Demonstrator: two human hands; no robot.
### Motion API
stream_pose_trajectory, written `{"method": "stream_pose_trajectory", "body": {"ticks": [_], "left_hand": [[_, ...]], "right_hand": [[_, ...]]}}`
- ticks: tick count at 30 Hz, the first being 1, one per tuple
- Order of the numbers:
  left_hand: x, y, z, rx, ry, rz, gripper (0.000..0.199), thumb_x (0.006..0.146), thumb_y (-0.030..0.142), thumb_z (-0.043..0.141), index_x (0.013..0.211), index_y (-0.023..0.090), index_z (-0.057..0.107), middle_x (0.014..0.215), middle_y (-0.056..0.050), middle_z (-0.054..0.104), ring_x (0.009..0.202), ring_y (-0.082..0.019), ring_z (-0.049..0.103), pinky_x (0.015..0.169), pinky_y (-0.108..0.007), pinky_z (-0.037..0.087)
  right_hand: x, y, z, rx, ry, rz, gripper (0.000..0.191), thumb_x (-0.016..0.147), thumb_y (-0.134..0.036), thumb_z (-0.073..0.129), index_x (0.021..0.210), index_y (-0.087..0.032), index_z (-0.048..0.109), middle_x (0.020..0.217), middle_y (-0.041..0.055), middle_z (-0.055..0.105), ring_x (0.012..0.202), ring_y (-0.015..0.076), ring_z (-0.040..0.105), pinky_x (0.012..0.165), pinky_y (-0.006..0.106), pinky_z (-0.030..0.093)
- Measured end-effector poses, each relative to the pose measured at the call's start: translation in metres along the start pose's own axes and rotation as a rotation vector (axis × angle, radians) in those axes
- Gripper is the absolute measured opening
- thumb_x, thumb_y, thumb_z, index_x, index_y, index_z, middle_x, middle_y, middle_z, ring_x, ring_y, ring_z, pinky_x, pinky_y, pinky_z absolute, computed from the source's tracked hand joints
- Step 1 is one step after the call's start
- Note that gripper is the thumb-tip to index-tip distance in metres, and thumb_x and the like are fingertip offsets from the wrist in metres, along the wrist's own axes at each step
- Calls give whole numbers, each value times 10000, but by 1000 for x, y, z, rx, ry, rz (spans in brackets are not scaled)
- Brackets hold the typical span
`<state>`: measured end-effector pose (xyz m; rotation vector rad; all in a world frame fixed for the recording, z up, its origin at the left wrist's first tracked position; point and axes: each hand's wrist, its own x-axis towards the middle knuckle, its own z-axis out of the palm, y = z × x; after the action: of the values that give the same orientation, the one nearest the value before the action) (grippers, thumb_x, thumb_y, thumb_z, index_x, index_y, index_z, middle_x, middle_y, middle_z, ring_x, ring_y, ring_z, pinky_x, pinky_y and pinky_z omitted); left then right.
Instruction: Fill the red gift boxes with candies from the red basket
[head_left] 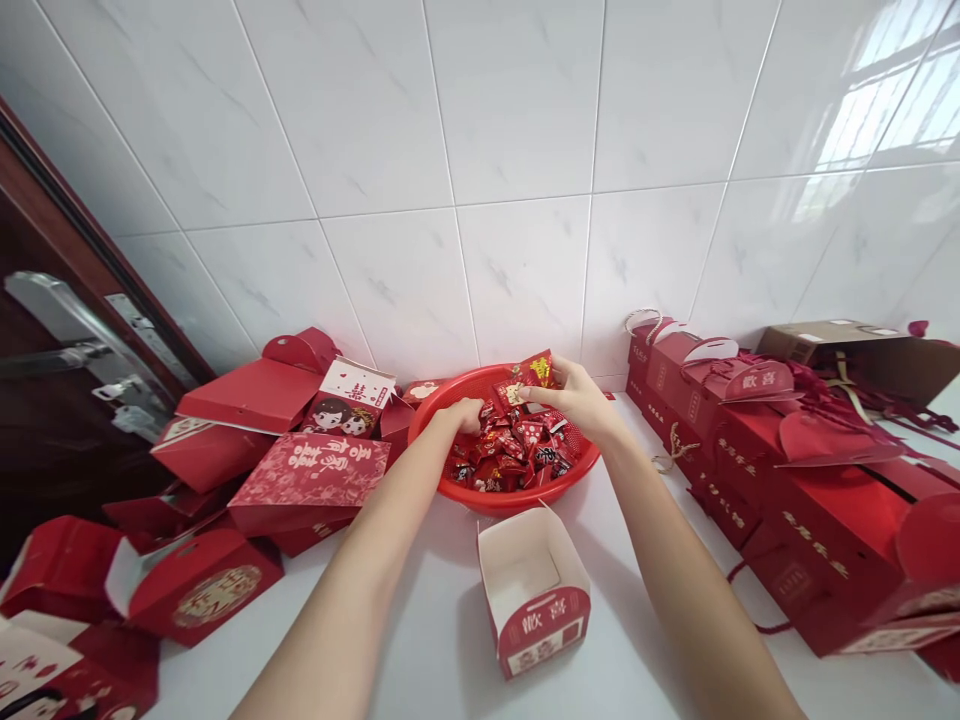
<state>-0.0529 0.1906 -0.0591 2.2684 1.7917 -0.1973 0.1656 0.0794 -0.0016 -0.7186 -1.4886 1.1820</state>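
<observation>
A red plastic basket (540, 497) against the tiled wall holds a heap of wrapped candies (510, 460), mostly red. At its left side my left hand (466, 414) dips into the heap, fingers curled in; whatever lies under them is hidden. Above the basket's right rim my right hand (574, 398) pinches a few red candy packets (534, 374) with gold and cream prints. In front of the basket stands an open red gift box (544, 620), its white inside facing up and no candy visible in it.
Folded red gift boxes (307, 485) are piled on the left, beside a dark door with a metal handle (82, 330). A row of closed red boxes (795, 500) with cords stands at right. Behind it lies an open cardboard carton (862, 350). All rest on a white table (427, 620).
</observation>
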Motion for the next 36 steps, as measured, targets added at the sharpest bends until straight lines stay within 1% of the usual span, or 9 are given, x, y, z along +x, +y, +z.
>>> {"method": "stream_pose_trajectory", "body": {"ticks": [3,6,9,12,16,23,28,34,36], "left_hand": [[0,-4,1,28,-35,-10,347,903,345,706,1195,165,658,1239,-105,673,1104,-253,659,944,-442,552],[-1,-7,0,22,-48,-25,392,732,303,819,1097,205,717,1156,-80,737,1087,-264,685,916,-333,548],[-3,-8,0,0,-72,-13,369,639,265,813,1001,234,752,1020,-32,783,996,-241,719,830,-253,548],[-7,-8,0,-26,-100,1,327,617,215,752,944,214,765,910,-20,790,866,-216,729,728,-232,548],[-12,-6,1,-58,-119,8,499,597,145,681,1085,216,755,901,-15,786,827,-209,724,645,-222,532],[-13,-1,1,-101,-95,22,443,697,254,661,1130,219,751,1035,-39,785,956,-221,716,749,-228,534],[-12,1,0,-133,-69,44,393,632,375,755,990,214,762,998,-42,784,947,-244,702,771,-254,520],[-15,5,-1,-268,13,79,216,529,289,790,679,197,666,606,33,648,704,-201,650,645,-261,477],[-20,9,-8,-341,79,111,253,499,293,813,589,197,597,574,40,608,705,-199,636,648,-267,473]], "right_hand": [[-1,-3,-1,4,3,10,343,654,-314,829,911,-172,652,876,11,710,800,164,654,699,280,552],[-2,-6,-2,0,0,12,327,654,-290,822,908,-173,655,873,10,711,796,160,653,695,277,557],[-3,-8,-6,9,4,7,330,652,-281,821,922,-173,665,895,15,718,817,164,660,716,281,562],[-4,-10,-10,14,23,-7,343,658,-282,823,952,-172,684,911,20,726,833,170,669,742,289,563],[-5,-13,-14,18,38,-11,394,657,-294,835,1004,-163,702,936,36,736,834,185,680,754,313,569],[-6,-16,-14,9,56,-32,395,647,-284,841,1001,-164,715,941,45,748,836,195,692,754,319,576],[-6,-18,-13,-4,61,-14,396,631,-280,842,990,-164,718,916,48,749,787,191,691,717,315,579],[-4,-14,-15,-41,57,-39,392,654,-307,833,1002,-165,717,907,46,751,791,191,692,710,304,575],[-4,-15,-15,-48,55,-41,391,658,-304,829,1005,-163,716,916,50,753,795,194,693,718,310,577]]}}
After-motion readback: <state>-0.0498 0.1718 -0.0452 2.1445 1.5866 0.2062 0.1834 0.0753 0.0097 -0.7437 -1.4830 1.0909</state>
